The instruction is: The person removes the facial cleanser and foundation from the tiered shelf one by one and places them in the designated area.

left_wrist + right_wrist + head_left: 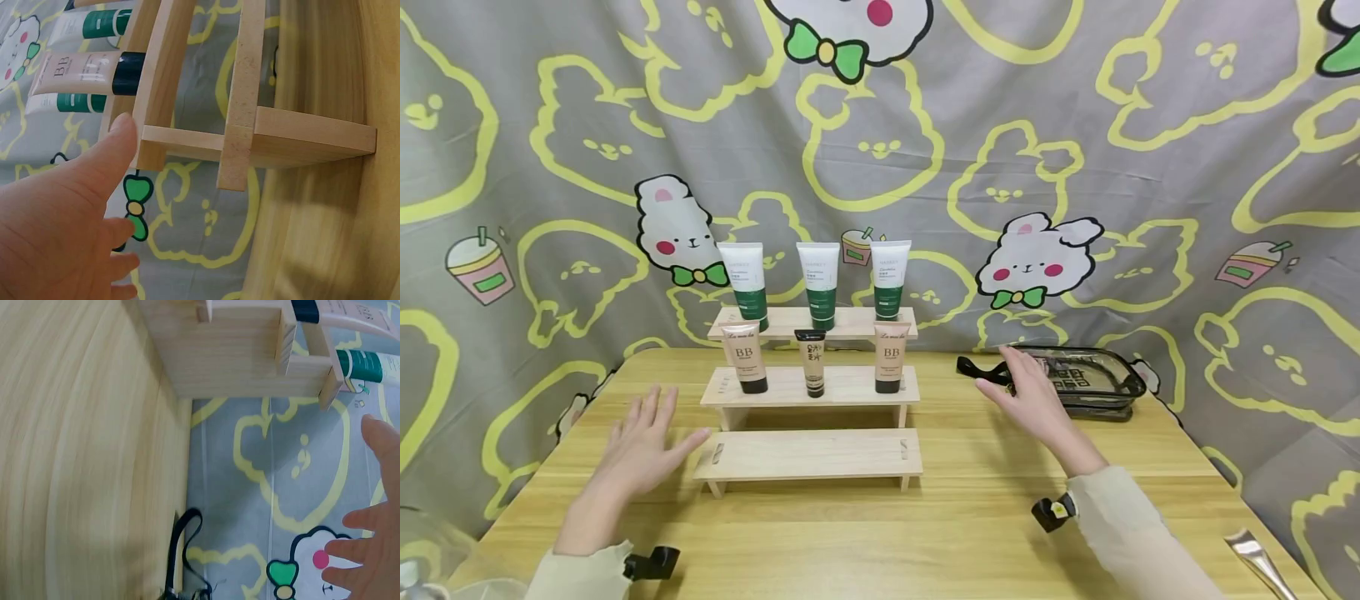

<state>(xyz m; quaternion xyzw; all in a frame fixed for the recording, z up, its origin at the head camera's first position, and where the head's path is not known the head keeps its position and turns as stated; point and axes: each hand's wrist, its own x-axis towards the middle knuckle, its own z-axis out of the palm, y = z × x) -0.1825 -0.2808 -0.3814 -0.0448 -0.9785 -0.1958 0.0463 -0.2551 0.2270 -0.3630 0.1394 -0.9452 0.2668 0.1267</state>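
Note:
My left hand (638, 450) is held with fingers spread beside the left end of a three-step wooden stand (812, 454), holding nothing. On the other side, my right hand (1030, 396) is spread and holds nothing; it overlaps the left end of a clear pouch with black trim (1086, 375) in the head view. Three white and green tubes (822, 283) stand on the top step. The middle step bears two beige BB cream tubes (747, 358) with dark caps, and a smaller black and gold tube (813, 362) between them. Nothing stands on the lowest step.
The stand sits on a wooden table (850, 542) against a patterned grey curtain (880, 150). A shiny metal tool (1258, 562) lies near the right edge. A transparent round object (445, 558) shows at the bottom left. The pouch's black strap (178, 544) points toward the stand.

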